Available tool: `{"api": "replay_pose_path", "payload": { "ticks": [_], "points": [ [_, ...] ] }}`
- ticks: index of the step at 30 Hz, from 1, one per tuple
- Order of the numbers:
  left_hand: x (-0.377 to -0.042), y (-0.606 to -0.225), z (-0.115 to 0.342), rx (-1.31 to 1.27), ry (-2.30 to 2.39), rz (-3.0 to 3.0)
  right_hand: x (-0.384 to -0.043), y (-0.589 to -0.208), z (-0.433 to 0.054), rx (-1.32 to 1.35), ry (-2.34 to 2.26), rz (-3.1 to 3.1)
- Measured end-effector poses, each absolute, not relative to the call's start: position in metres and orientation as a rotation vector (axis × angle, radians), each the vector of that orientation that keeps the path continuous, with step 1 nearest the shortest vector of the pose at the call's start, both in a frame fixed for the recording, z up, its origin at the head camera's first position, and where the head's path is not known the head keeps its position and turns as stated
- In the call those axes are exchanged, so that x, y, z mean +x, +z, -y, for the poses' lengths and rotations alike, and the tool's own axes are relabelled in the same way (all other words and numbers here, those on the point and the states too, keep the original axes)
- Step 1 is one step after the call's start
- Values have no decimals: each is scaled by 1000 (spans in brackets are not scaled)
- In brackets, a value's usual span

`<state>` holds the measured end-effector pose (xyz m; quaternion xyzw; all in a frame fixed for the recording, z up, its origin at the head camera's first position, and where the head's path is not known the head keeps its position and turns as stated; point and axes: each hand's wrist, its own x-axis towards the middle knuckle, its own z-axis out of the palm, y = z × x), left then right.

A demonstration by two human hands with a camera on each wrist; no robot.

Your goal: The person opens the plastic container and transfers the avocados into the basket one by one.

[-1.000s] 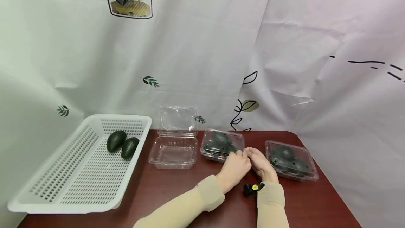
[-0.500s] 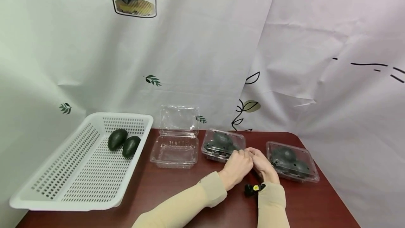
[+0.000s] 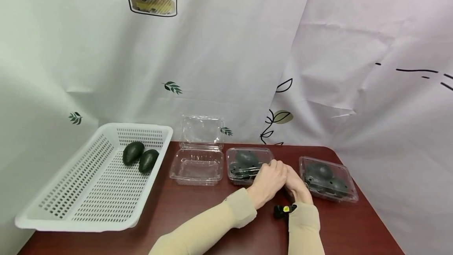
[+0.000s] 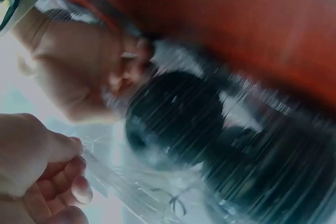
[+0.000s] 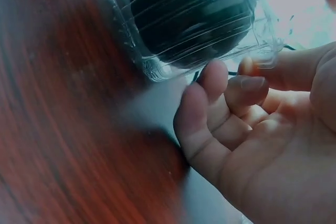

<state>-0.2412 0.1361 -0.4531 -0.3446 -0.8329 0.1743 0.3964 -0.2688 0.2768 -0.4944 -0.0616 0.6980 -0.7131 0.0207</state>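
A clear plastic clamshell [image 3: 249,153] with dark green avocados in it stands mid-table, its lid over the fruit. My left hand [image 3: 269,182] lies over its near right corner; in the left wrist view, thumb and fingers pinch the clear plastic edge. Beside it, my right hand [image 3: 296,186] holds the same corner. The right wrist view shows the right hand's fingers [image 5: 191,111] curled, with thumb and index finger pinching the rim under a dark avocado [image 5: 191,17]. Whether the lid edge is fastened cannot be seen.
An open, unfilled clamshell [image 3: 196,168] stands to the left with its lid raised. Farther left, a white perforated basket [image 3: 76,225] holds two avocados [image 3: 141,156]. A closed clamshell [image 3: 329,178] of avocados sits at the table's right edge. A printed white cloth [image 3: 226,50] hangs behind.
The clamshell under my hands has turned slightly, its front now squarer to me, and its near lid edge shows differently. My left hand has shifted a little up. The head view has moved slightly.
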Motion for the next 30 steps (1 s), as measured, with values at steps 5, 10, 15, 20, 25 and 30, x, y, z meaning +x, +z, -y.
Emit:
{"api": "replay_pose_path", "payload": {
  "ticks": [5,10,15,20,25,30],
  "points": [
    [-242,-465,-129,-894,448,2094,-269,-494,-273,-47,-2149,-2200],
    [-245,-469,-116,-917,410,2122,-271,-494,-274,47,-2066,-2241],
    [-252,-472,-97,-878,402,2226,-271,-492,-278,98,-1959,-2294],
    [-261,-471,-78,-806,407,2245,-270,-489,-279,80,-1930,-2313],
    [-268,-469,-64,-749,455,2294,-269,-490,-279,70,-1926,-2301],
    [-275,-462,-56,-696,493,2347,-269,-491,-277,69,-1952,-2292]
  ]
}}
